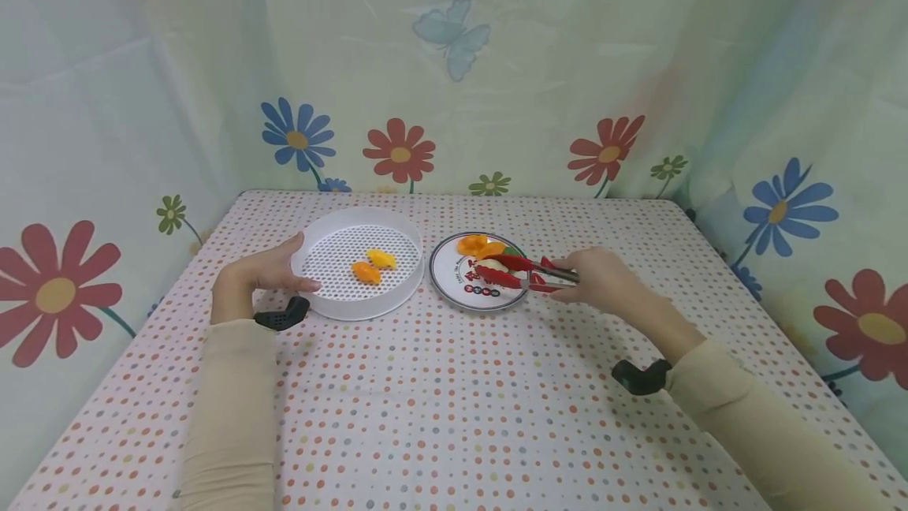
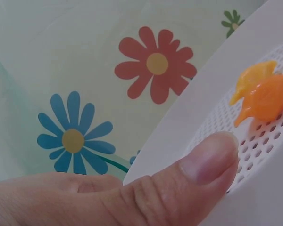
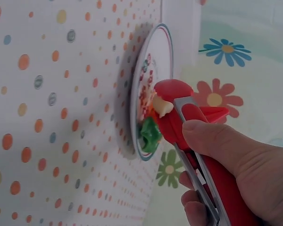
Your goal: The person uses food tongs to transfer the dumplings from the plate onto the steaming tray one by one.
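My left hand point(image 1: 264, 269) grips the side of a round white steamer basket point(image 1: 365, 309), the thumb lying over its rim in the left wrist view. On the basket's perforated floor sit a yellow toy dumpling point(image 1: 381, 259) and an orange one point(image 1: 366, 274), side by side. With my right hand point(image 1: 604, 282) I hold red-tipped metal tongs point(image 1: 512, 262) above a white plate point(image 1: 445, 278). Between the tong tips is a cream-white piece point(image 3: 162, 106), partly hidden. Orange pieces point(image 1: 471, 244) and a green piece point(image 3: 151, 135) lie on the plate.
Basket and plate stand close together on a dotted tablecloth point(image 1: 397, 408). A flowered curtain point(image 1: 525, 46) hangs behind the table and along both sides. Dark wrist-camera mounts point(image 1: 641, 378) stick out beneath both wrists.
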{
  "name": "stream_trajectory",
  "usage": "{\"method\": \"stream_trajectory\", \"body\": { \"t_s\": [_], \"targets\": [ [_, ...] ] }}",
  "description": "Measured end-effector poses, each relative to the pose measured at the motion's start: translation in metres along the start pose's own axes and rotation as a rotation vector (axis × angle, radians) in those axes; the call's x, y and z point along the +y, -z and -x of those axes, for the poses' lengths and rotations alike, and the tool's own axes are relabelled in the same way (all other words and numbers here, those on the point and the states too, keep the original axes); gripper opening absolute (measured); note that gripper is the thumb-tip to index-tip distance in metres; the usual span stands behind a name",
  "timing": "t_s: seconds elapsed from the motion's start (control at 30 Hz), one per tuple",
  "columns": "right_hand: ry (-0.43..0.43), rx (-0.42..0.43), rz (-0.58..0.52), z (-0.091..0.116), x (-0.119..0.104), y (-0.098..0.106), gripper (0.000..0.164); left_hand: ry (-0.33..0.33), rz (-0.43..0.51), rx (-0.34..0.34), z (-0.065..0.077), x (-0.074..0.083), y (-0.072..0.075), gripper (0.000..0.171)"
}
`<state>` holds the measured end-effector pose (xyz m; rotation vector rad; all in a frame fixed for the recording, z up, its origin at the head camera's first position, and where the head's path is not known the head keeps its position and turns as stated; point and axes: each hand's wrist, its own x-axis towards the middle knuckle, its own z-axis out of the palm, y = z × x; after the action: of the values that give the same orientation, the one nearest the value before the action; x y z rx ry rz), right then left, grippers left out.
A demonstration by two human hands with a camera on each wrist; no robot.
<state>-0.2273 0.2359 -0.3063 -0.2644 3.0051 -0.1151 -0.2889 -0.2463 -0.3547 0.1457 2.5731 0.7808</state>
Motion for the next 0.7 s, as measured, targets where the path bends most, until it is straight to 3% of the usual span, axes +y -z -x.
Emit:
{"method": "stream_trajectory", "body": {
  "t_s": [0.37, 0.7],
  "targets": [
    [0.068, 0.07, -0.03, -0.002, -0.019, 0.025, 0.065, 0.012, 0.013, 0.002, 0.002, 0.001, 0.0, 0.122],
    [0.147, 0.046, -0.023, -0.026, -0.087, 0.032, 0.063, 0.011, 0.022, 0.003, 0.003, 0.003, 0.0, 0.121]
  ]
}}
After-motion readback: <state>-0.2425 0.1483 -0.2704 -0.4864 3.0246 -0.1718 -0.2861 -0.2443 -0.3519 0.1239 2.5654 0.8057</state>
